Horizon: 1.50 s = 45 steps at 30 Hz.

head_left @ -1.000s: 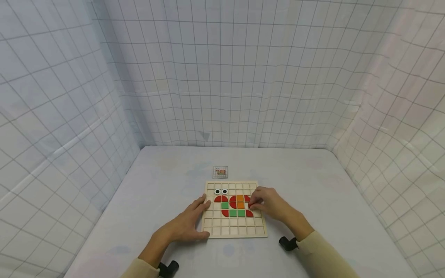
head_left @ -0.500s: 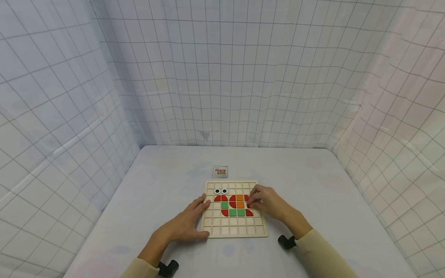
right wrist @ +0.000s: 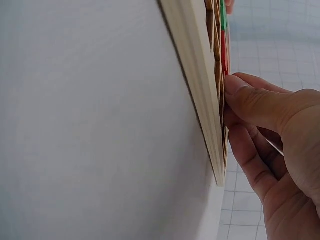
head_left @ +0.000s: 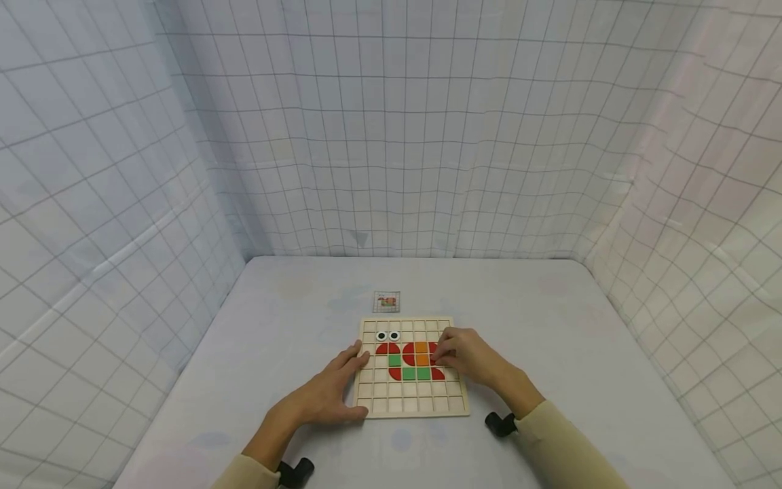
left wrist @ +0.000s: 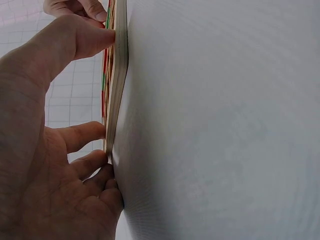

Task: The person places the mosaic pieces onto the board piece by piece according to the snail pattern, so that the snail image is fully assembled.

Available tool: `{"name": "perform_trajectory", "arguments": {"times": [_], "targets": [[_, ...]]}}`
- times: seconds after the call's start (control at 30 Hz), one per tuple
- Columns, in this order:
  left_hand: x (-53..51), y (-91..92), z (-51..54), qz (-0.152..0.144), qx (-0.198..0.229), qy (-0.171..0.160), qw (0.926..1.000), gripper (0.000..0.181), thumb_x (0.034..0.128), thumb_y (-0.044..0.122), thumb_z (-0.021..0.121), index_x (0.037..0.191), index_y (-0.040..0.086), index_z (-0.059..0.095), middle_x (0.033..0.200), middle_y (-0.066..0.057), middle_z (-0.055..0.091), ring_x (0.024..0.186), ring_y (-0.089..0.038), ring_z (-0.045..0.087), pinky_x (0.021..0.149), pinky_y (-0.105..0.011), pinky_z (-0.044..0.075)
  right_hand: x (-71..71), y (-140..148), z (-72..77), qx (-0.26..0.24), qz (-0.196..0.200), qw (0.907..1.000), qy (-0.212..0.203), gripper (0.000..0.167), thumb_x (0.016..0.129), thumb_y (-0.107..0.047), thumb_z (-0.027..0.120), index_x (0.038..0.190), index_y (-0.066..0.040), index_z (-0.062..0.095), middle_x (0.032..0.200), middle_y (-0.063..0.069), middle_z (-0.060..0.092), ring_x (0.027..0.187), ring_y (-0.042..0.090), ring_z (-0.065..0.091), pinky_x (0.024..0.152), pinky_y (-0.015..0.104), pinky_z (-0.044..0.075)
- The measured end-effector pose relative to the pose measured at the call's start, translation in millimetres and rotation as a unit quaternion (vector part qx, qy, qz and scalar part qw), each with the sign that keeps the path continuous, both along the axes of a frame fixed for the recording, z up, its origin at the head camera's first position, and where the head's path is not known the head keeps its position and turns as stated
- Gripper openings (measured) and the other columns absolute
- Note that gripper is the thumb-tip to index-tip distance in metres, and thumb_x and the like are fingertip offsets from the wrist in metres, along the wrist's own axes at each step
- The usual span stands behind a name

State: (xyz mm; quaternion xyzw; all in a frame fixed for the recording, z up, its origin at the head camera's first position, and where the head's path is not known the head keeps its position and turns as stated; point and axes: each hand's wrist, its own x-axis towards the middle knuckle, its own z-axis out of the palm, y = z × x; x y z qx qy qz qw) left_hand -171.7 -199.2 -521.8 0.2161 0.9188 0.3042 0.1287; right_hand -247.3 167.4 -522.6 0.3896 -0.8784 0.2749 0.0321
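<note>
A wooden grid board [head_left: 397, 406] lies on the table with red quarter-round, orange and green square tiles and two eye tiles [head_left: 387, 335] set in its cells. My left hand [head_left: 326, 397] rests along the board's left side, fingers spread on the rim and thumb at the near-left corner. At the right part of the pattern, my right hand [head_left: 473, 356] pinches a red tile [head_left: 433, 361] between thumb and fingers, down at the cell right of the lower orange square [head_left: 422, 360]. The fingers mostly cover that tile, so its seating cannot be made out.
Behind the board lies a small picture card [head_left: 387, 301] with a similar coloured pattern on a grid. White table cloth [head_left: 305, 292] surrounds the board. Gridded white curtains [head_left: 391, 170] hang behind and on both sides. Black camera mounts [head_left: 501, 424] sit at both wrists.
My right hand has shifted slightly left with the red tile, closer to the orange square. The left hand and board have stayed put.
</note>
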Motion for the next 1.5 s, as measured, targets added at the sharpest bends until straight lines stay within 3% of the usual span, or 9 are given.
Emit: {"name": "perform_trajectory", "arguments": {"times": [0.47, 0.57, 0.67, 0.77, 0.9, 0.97, 1.13, 1.33, 1.5], "targets": [[1.6, -1.4, 2.7, 0.001, -0.009, -0.004, 1.0000, 0.112, 0.0915, 0.047, 0.091, 0.182, 0.008, 0.038, 0.196, -0.017, 0.020, 0.182, -0.046, 0.026, 0.137, -0.072, 0.041, 5.3, 4.2, 3.8, -0.001, -0.022, 0.9993, -0.031, 0.015, 0.098, -0.005, 0.093, 0.112, -0.011, 0.094, 0.107, -0.003, 0.079, 0.096, 0.004, 0.068, 0.084, 0.022, 0.065], [1.5, -2.1, 5.3, -0.002, -0.012, -0.008, 0.9999, 0.112, 0.0919, 0.047, 0.091, 0.182, 0.008, 0.038, 0.196, -0.018, 0.019, 0.182, -0.046, 0.025, 0.137, -0.072, 0.040, 9.7, 7.7, 4.9, -0.010, -0.048, 0.9981, -0.036, 0.011, 0.102, -0.009, 0.090, 0.111, -0.013, 0.094, 0.107, -0.004, 0.079, 0.094, 0.003, 0.066, 0.082, 0.021, 0.062], [1.1, -3.1, 8.1, -0.007, -0.017, -0.007, 0.9998, 0.111, 0.0931, 0.047, 0.091, 0.182, 0.008, 0.039, 0.196, -0.018, 0.020, 0.181, -0.047, 0.026, 0.137, -0.072, 0.040, 17.2, 13.7, 6.2, -0.018, -0.078, 0.9967, -0.013, 0.010, 0.105, -0.014, 0.088, 0.114, -0.014, 0.092, 0.112, -0.002, 0.080, 0.094, 0.006, 0.070, 0.081, 0.025, 0.063], [0.1, -2.8, 10.1, -0.006, -0.022, 0.000, 0.9997, 0.107, 0.0943, 0.046, 0.091, 0.181, 0.008, 0.041, 0.196, -0.018, 0.023, 0.180, -0.047, 0.029, 0.138, -0.071, 0.040, 26.3, 21.9, 7.7, -0.004, -0.124, 0.9921, 0.019, 0.029, 0.106, -0.027, 0.089, 0.131, -0.013, 0.087, 0.126, 0.003, 0.080, 0.104, 0.016, 0.076, 0.088, 0.035, 0.067], [-1.6, 0.0, 12.2, 0.010, -0.034, 0.019, 0.9992, 0.101, 0.0965, 0.044, 0.090, 0.180, 0.010, 0.045, 0.194, -0.017, 0.028, 0.178, -0.046, 0.034, 0.138, -0.069, 0.042, 37.3, 34.9, 9.2, 0.049, -0.186, 0.9797, 0.057, 0.066, 0.103, -0.050, 0.087, 0.158, -0.017, 0.073, 0.151, 0.012, 0.072, 0.130, 0.033, 0.075, 0.106, 0.058, 0.065], [-2.4, 1.0, 13.0, 0.021, -0.041, 0.034, 0.9984, 0.099, 0.0984, 0.044, 0.089, 0.180, 0.010, 0.044, 0.194, -0.017, 0.030, 0.178, -0.046, 0.035, 0.137, -0.069, 0.043, 42.0, 41.9, 9.4, 0.067, -0.206, 0.9735, 0.072, 0.076, 0.102, -0.060, 0.084, 0.165, -0.020, 0.067, 0.164, 0.016, 0.065, 0.144, 0.041, 0.069, 0.114, 0.069, 0.059], [-5.5, 1.8, 14.5, 0.042, -0.076, 0.093, 0.9919, 0.099, 0.1021, 0.053, 0.086, 0.180, 0.010, 0.043, 0.194, -0.016, 0.029, 0.176, -0.046, 0.038, 0.134, -0.069, 0.046, 51.1, 57.8, 9.1, 0.086, -0.239, 0.9642, 0.077, 0.095, 0.099, -0.075, 0.077, 0.178, -0.029, 0.051, 0.186, 0.018, 0.043, 0.168, 0.053, 0.047, 0.129, 0.082, 0.042], [-10.7, 5.1, 16.9, 0.050, -0.130, 0.171, 0.9753, 0.101, 0.1028, 0.069, 0.077, 0.179, 0.010, 0.046, 0.194, -0.020, 0.027, 0.178, -0.049, 0.034, 0.141, -0.075, 0.031, 57.1, 66.3, 9.4, 0.105, -0.258, 0.9564, 0.088, 0.107, 0.094, -0.082, 0.077, 0.183, -0.033, 0.042, 0.194, 0.017, 0.030, 0.177, 0.056, 0.030, 0.134, 0.090, 0.025], [-12.0, 7.2, 18.5, 0.069, -0.161, 0.195, 0.9650, 0.110, 0.1000, 0.082, 0.070, 0.184, 0.019, 0.038, 0.196, -0.021, 0.020, 0.181, -0.052, 0.023, 0.139, -0.087, 0.019, 58.6, 66.7, 6.3, 0.115, -0.268, 0.9528, 0.084, 0.114, 0.092, -0.086, 0.076, 0.185, -0.034, 0.035, 0.196, 0.016, 0.025, 0.179, 0.058, 0.023, 0.132, 0.094, 0.018]]}}
